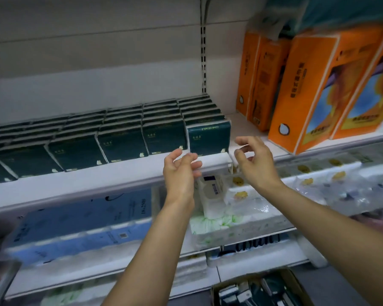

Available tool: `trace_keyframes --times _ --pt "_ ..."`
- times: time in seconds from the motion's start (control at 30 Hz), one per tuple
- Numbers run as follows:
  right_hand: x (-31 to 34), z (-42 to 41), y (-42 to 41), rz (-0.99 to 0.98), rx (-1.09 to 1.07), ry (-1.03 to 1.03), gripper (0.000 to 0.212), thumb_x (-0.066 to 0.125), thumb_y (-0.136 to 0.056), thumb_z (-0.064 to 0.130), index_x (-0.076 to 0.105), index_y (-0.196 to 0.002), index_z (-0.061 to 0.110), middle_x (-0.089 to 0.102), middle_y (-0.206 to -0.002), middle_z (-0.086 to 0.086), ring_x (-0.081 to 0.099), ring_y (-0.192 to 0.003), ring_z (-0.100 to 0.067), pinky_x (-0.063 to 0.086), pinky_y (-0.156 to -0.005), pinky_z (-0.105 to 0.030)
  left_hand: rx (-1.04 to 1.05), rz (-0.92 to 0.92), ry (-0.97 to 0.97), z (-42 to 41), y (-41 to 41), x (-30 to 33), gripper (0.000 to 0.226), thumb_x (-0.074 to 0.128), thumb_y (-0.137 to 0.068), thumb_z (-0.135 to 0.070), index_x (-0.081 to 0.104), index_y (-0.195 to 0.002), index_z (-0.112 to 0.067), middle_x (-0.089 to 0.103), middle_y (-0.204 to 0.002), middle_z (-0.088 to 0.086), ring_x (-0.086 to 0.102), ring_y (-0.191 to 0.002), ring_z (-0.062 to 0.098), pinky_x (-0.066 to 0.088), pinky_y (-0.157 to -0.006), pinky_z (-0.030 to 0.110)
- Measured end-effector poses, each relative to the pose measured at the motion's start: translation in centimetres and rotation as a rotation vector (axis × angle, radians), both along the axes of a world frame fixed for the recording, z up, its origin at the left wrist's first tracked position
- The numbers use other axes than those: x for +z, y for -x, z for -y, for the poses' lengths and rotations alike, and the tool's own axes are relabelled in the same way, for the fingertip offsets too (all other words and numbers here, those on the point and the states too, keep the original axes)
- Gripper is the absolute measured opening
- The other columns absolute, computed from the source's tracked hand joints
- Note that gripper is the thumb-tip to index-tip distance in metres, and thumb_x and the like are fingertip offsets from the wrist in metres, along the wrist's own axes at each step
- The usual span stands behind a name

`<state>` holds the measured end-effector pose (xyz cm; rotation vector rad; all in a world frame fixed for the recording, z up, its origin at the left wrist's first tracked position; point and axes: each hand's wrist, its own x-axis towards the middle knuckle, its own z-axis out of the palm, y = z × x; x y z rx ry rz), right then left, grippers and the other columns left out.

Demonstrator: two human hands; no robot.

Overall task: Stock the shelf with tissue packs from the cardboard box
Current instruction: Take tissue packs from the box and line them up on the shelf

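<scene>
Both hands hover in front of the shelf [111, 173] edge, empty. The left hand [179, 171] has its fingers loosely curled and holds nothing; the right hand [255, 161] is the same, fingers relaxed and apart. They sit just near of the rightmost dark green tissue pack [209, 138], which stands upright at the front of its row, its label upside down compared with its neighbours. Neither hand touches it.

The green packs [75, 149] fill the shelf in rows running to the left and back toward the far wall. To the right of the last row lies a bare strip of shelf, then tall orange packs [314, 93] standing upright.

On the shelf below, behind the wrists, lie a white pack [212, 193] with a barcode label, clear-wrapped rolls [318, 184] to the right and a blue bundle [80, 226] to the left.

The cardboard box [294, 283] sits on the floor at the near right, open, with more dark packs inside.
</scene>
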<state>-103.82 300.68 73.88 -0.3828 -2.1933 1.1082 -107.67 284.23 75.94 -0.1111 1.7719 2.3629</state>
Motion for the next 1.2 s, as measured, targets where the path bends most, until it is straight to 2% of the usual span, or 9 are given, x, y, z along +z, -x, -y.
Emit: trace_keyframes --times 0.1,0.23,0.43,0.6,0.7,0.83,0.93,1.03,1.2 --pt "-1.6 0.1 -2.6 0.008 0.049 0.021 0.016 0.054 -0.095 0.008 0.064 -0.105 0.014 0.057 -0.107 0.004 0.055 -0.085 0.003 0.047 -0.075 -0.016 -0.072 0.044 -0.025 0.0 -1.9 -1.5 0.028 0.056 -0.098 -0.006 0.052 -0.123 -0.017 0.071 -0.095 0.006 0.065 -0.077 0.017 0.052 -0.064 0.025" --pt "-4.8 -0.2 -6.4 0.087 0.078 0.099 0.015 0.056 -0.094 0.004 0.067 -0.097 0.013 0.066 -0.095 0.000 0.063 -0.080 -0.013 0.051 -0.068 -0.024 -0.123 0.133 0.011 -0.2 -4.7 -5.0 0.020 0.053 -0.101 -0.008 0.056 -0.120 -0.013 0.070 -0.087 0.006 0.064 -0.072 0.016 0.050 -0.062 0.026" --pt "-13.0 -1.3 -13.6 0.286 0.035 0.345 0.016 0.054 -0.097 0.002 0.065 -0.094 0.013 0.067 -0.088 -0.013 0.063 -0.069 -0.024 0.047 -0.057 -0.013 -0.247 0.319 0.121 -1.9 -9.3 -12.4 0.015 0.053 -0.102 -0.010 0.058 -0.115 -0.014 0.071 -0.085 0.004 0.065 -0.070 0.016 0.052 -0.058 0.024" --pt "-21.4 -2.9 -18.4 0.453 0.014 0.504 0.019 0.056 -0.095 0.000 0.064 -0.089 0.015 0.064 -0.082 -0.018 0.060 -0.059 -0.008 0.049 -0.056 -0.017 -0.348 0.444 0.236 -3.5 -11.5 -19.1 0.009 0.053 -0.103 -0.012 0.061 -0.102 -0.017 0.072 -0.083 0.004 0.066 -0.067 0.016 0.052 -0.062 0.027" --pt "-26.0 -3.2 -20.4 0.583 0.001 0.623 0.013 0.056 -0.094 -0.002 0.064 -0.090 0.008 0.062 -0.079 -0.015 0.057 -0.051 0.003 0.047 -0.053 -0.015 -0.443 0.503 0.290 -4.0 -12.1 -23.1 0.010 0.055 -0.103 -0.015 0.062 -0.109 -0.015 0.072 -0.084 0.003 0.066 -0.070 0.016 0.054 -0.062 0.026" --pt "-33.9 -3.4 -22.8 0.682 -0.126 0.740 0.009 0.054 -0.095 -0.001 0.062 -0.094 0.005 0.063 -0.083 -0.014 0.058 -0.050 0.004 0.042 -0.046 -0.009 -0.522 0.593 0.372 -5.0 -12.1 -30.4 0.017 0.054 -0.103 -0.017 0.061 -0.118 -0.012 0.072 -0.083 0.002 0.066 -0.071 0.017 0.054 -0.063 0.027" --pt "-40.8 -2.9 -24.2 0.752 -0.203 0.816 0.012 0.056 -0.096 0.008 0.064 -0.087 0.006 0.066 -0.082 -0.018 0.061 -0.058 -0.008 0.045 -0.049 -0.015 -0.567 0.656 0.466 -5.4 -11.9 -37.5 0.017 0.055 -0.102 -0.017 0.062 -0.117 -0.012 0.073 -0.087 0.006 0.067 -0.075 0.020 0.054 -0.069 0.031" --pt "-47.4 -1.8 -25.2 0.793 -0.267 0.918 0.020 0.054 -0.097 0.009 0.063 -0.091 -0.008 0.065 -0.082 -0.027 0.057 -0.061 -0.018 0.044 -0.049 -0.018 -0.597 0.706 0.565 -5.5 -11.7 -45.0 0.017 0.057 -0.102 -0.018 0.064 -0.116 -0.010 0.073 -0.088 0.008 0.067 -0.075 0.020 0.055 -0.068 0.032" --pt "-56.8 0.6 -25.7 0.802 -0.360 1.172 0.019 0.051 -0.097 -0.002 0.056 -0.079 0.002 0.054 -0.068 -0.013 0.050 -0.039 -0.004 0.037 -0.037 -0.013 -0.643 0.762 0.706 -5.4 -12.1 -56.3 0.008 0.056 -0.102 -0.014 0.063 -0.104 -0.010 0.066 -0.087 0.010 0.061 -0.072 0.021 0.052 -0.068 0.033"
